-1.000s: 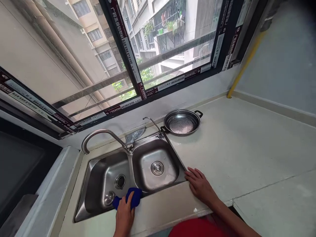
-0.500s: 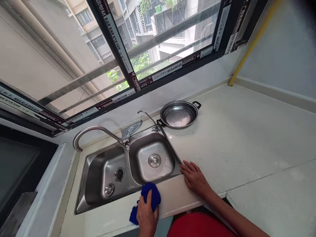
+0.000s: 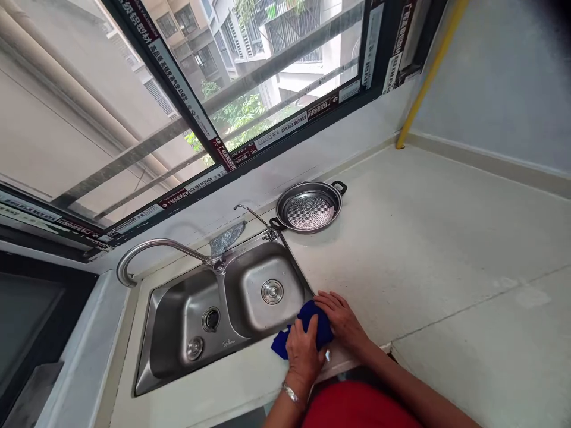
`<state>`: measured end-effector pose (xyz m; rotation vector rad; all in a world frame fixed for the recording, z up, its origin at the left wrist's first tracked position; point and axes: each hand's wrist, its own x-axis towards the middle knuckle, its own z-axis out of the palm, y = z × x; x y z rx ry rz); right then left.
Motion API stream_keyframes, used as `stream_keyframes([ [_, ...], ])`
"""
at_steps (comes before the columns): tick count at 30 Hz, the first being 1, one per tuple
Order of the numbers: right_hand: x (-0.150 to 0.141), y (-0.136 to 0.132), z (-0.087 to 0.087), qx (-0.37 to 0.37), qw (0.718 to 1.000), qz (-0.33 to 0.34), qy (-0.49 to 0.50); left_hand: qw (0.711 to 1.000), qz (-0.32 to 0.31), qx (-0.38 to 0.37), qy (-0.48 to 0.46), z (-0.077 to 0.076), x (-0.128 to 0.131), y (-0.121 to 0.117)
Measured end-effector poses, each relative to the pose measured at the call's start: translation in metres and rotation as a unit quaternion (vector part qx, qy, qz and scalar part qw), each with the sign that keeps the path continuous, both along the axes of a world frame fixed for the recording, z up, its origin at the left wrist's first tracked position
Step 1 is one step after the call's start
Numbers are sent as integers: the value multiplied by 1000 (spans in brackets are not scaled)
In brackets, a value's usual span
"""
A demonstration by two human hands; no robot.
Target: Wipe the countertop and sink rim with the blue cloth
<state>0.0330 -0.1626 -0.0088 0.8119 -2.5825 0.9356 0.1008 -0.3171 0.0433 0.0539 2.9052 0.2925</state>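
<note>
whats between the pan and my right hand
Just a stretch of bare counter lies between the pan and your right hand, as the head view shows.

And we have daylight coming through the window beyond the sink, brightest on the building outside, nearly washed out there; we catch soft glints across the sink's metal, a pale sheen on the counter to its right, only gentle shadows, and sharp detail around the sink; far up and right of it we get wide-angle stretch and a blackened corner
</note>
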Motion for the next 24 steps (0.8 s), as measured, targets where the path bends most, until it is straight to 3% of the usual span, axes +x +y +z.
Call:
stream_keyframes([
  [5,0,-1,1,-38,999,-8,-7,999,-51,2,13,0,28,-36],
  [8,0,-1,0,-47,999,-10,-9,1000,-14,-16,4,-4,51,-70],
  [14,1,0,-3,-41,999,-12,-9,973,203,-83,70,-5,98,-167],
  [19,2,-1,-1,-24,1000,-17,-8,922,354,-142,69,17,121,-246],
  [21,1,-1,0,-19,1000,-17,-6,892,423,-150,58,27,118,-264],
  [24,0,-1,-1,-13,1000,-15,-2,850,501,-157,39,35,104,-272],
])
